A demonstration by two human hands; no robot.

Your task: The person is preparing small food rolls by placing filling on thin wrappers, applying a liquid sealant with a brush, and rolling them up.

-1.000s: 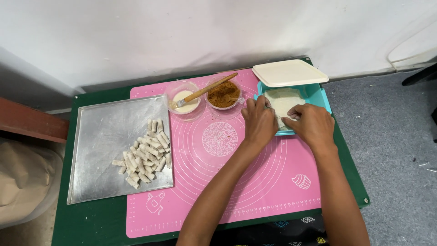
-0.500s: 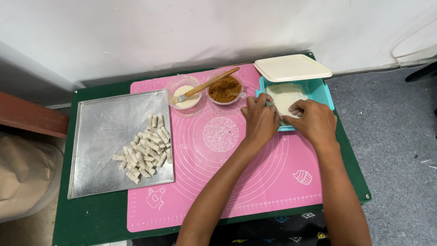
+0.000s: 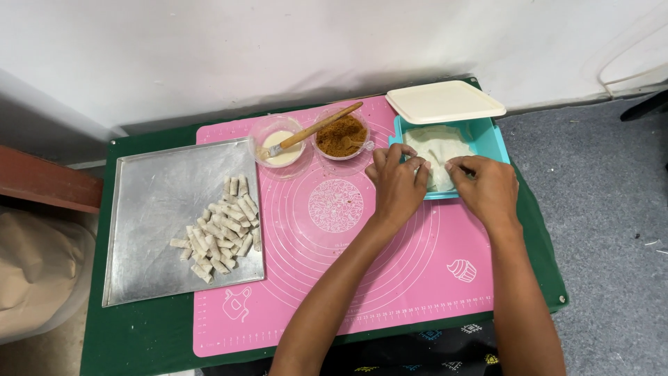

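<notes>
A teal box (image 3: 498, 137) at the table's far right holds a stack of thin pale wrapper sheets (image 3: 437, 145). Both my hands reach into it from the near side. My left hand (image 3: 396, 182) pinches the stack's left edge with its fingertips. My right hand (image 3: 487, 186) pinches the sheets nearer the middle. The box's cream lid (image 3: 444, 102) rests tilted on its far rim. All of this sits at the far edge of a pink baking mat (image 3: 362, 264).
A metal tray (image 3: 149, 216) on the left carries several small pale rolls (image 3: 219, 226). Behind the mat's centre stand a bowl of white paste (image 3: 282, 147) with a wooden-handled brush (image 3: 320, 126) and a bowl of brown filling (image 3: 341, 135). Green cloth (image 3: 139, 334) covers the table; a white wall is behind.
My hands have stayed at the teal box, with the fingers shifting slightly on the wrapper sheets. Nothing else has moved.
</notes>
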